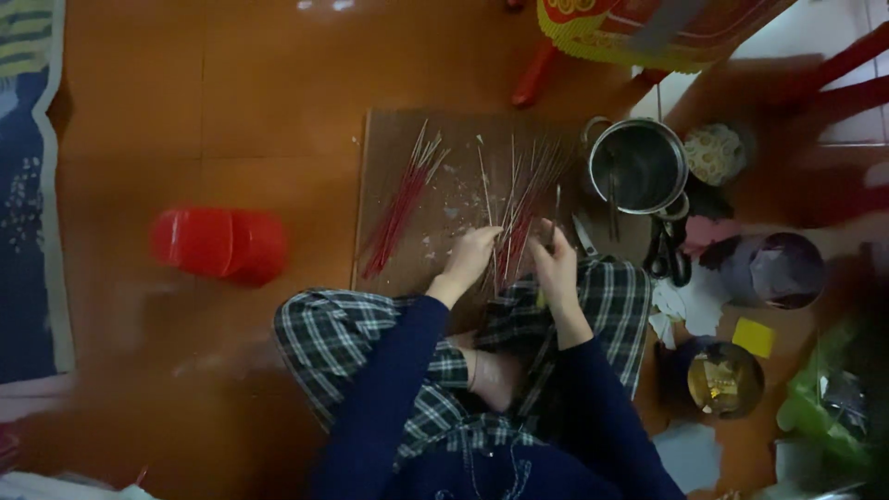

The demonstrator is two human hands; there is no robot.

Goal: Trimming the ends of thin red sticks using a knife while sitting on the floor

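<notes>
Your left hand (472, 252) and right hand (553, 261) both close around the fanned bundle of red-tipped sticks (519, 208), which spreads away over the board (454, 199).

The view is dim and warm-toned, soft all over, with fine detail smeared. White glare sits on the floor (319, 5) at the top edge, and the right side falls into murky shadow around the pot (639, 167). Edges are blurred and stretched, worst at the lower left; the hands' outlines are fuzzy.
</notes>
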